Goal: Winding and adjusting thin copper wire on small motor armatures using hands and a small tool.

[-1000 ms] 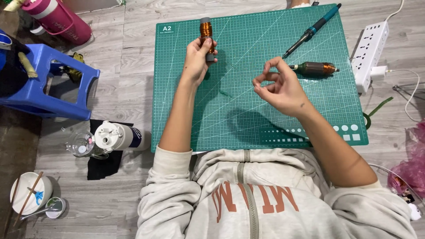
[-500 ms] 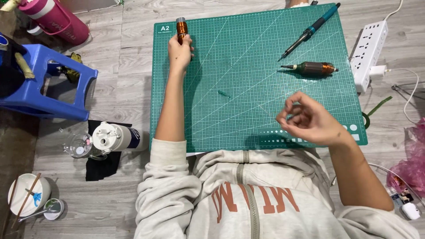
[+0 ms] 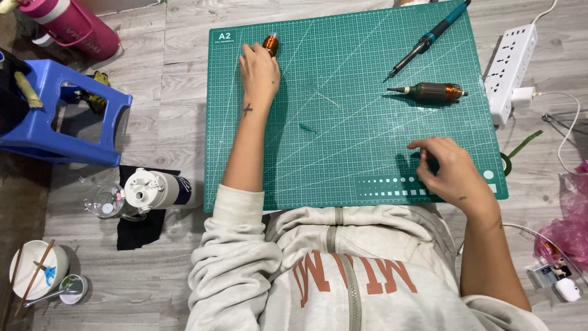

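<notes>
Since 0.5 s ago, the right hand (image 3: 450,171) has dropped from mid-mat to the lower right of the mat (image 3: 367,141), near the printed white squares, while the left hand (image 3: 258,68) has stayed at the upper left, over the coil (image 3: 271,44).

Left hand lies palm down, fingers loosely together, fingertips touching the copper-wound coil at the mat's top edge beside the corner label. Whether it grips the coil or only steadies it cannot be told; most of the part is hidden under the fingers. Right hand is curled, fingertips drawn together and pressed toward the mat, as if pinching something very small; what sits between them cannot be seen.

A 2nd coil (image 3: 432,92), on a shaft, lies at the upper right of the mat, well apart from both hands. Just above it lies a soldering iron (image 3: 425,41), tip pointing down-left. A power strip (image 3: 511,67) sits off the mat's right edge.

To do this well, I judge that the left hand should hold the coil still without rolling it off the top edge, and the right should lift its small piece with the fingertips alone, keeping clear of the iron's tip.
</notes>
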